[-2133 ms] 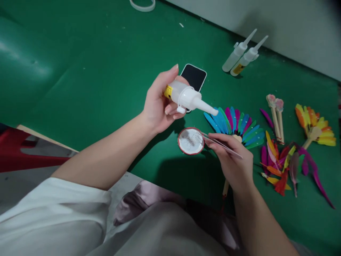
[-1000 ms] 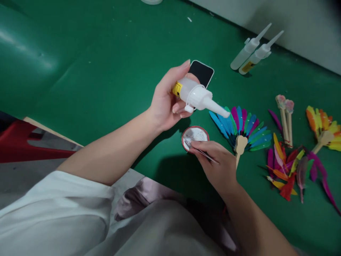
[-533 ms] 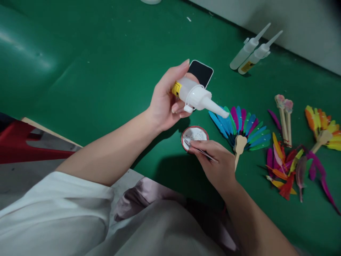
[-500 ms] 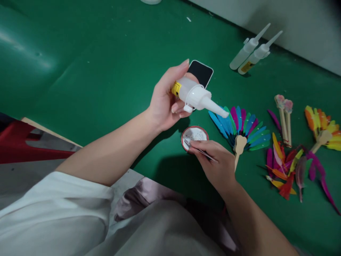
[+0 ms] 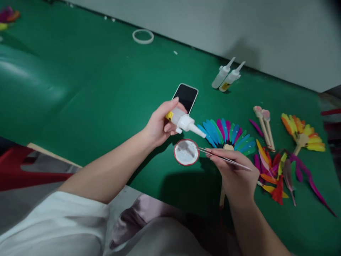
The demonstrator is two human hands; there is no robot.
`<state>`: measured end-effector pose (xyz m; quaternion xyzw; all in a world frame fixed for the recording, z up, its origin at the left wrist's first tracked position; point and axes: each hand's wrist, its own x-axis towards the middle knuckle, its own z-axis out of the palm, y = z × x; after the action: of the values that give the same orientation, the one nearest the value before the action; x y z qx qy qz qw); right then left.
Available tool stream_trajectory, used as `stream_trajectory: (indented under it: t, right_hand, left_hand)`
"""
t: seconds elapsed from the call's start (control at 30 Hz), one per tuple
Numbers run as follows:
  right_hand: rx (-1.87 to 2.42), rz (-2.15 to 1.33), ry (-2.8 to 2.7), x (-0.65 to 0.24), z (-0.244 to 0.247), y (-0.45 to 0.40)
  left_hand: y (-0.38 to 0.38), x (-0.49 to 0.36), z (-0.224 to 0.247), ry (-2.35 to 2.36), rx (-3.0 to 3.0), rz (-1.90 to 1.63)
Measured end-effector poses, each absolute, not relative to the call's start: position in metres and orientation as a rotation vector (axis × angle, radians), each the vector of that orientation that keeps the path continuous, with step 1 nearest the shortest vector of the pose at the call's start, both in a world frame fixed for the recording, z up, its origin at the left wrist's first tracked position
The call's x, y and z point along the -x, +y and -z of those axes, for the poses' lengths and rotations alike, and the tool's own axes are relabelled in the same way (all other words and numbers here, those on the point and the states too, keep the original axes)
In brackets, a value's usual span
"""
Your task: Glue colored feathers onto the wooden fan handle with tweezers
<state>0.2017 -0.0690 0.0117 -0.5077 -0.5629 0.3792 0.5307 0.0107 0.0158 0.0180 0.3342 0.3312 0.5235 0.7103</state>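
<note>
My left hand (image 5: 160, 124) is wrapped round a translucent glue bottle (image 5: 183, 120) with a yellow label, its long white nozzle pointing right and slightly down. Between the fingers of my right hand (image 5: 237, 170) is a pair of metal tweezers (image 5: 226, 159), tips toward the left. Those tips lie by the right edge of a small round dish (image 5: 186, 153) with a red rim and a whitish inside; what is in it is too small to make out. Partly behind my right hand lies a fan of blue, green and purple feathers (image 5: 223, 131) on a wooden handle.
Beyond my left hand lies a phone (image 5: 186, 96). Two more glue bottles (image 5: 226, 79) stand near the wall, and a tape roll (image 5: 143, 36) lies at the back. To the right are wooden sticks (image 5: 264, 126), loose feathers (image 5: 274, 174) and a yellow-orange feather fan (image 5: 303, 133).
My right hand has drawn the tweezers back from over the dish to its right side. The left hand still holds the bottle. The view has shifted, showing more of the table's far side.
</note>
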Motion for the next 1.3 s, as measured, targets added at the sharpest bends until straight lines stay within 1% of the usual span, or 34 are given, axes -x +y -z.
stream_trajectory:
  t: [0.2, 0.43, 0.77, 1.07, 1.3]
  right_hand:
    - [1.072, -1.143, -0.893, -0.207, -0.026, -0.061]
    - [0.977, -1.323, -0.746, -0.203, -0.031, -0.06]
    - [0.988, -1.306, -0.76, -0.203, -0.027, -0.06]
    - [1.042, -1.232, -0.721, -0.21, -0.022, -0.056]
    - [1.071, -1.267, -0.787, -0.203, -0.022, -0.057]
  left_hand:
    - [0.011, -0.014, -0.015, 0.765, -0.844, -1.136]
    - [0.005, -0.016, -0.017, 0.833, -0.924, -1.125]
    - [0.004, -0.015, -0.015, 0.853, -0.96, -1.136]
    - [0.006, -0.008, -0.017, 0.917, -1.023, -1.231]
    - [0.005, -0.008, -0.016, 0.881, -1.02, -1.209]
